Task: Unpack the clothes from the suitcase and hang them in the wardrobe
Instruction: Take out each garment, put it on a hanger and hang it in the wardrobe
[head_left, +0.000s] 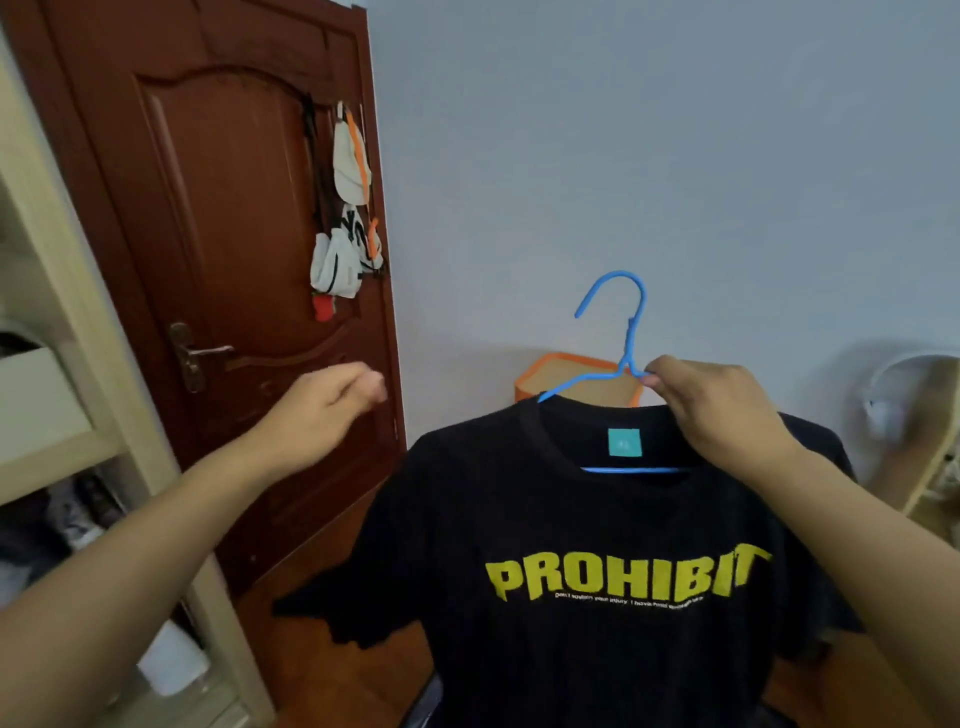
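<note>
Right hand (711, 410) pinches blue hanger (623, 332) at centre frame, black T-shirt (571, 597) draped below; left hand (322, 410) blurred, loosely curled, empty; shirt hem cut off.

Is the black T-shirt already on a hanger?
Yes, the black T-shirt hangs on the blue hanger, which the right hand holds.

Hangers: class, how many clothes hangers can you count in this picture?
1. The blue hanger sits inside the black T-shirt, and the right hand grips it near the hook. More may hang unseen in the wardrobe.
</note>
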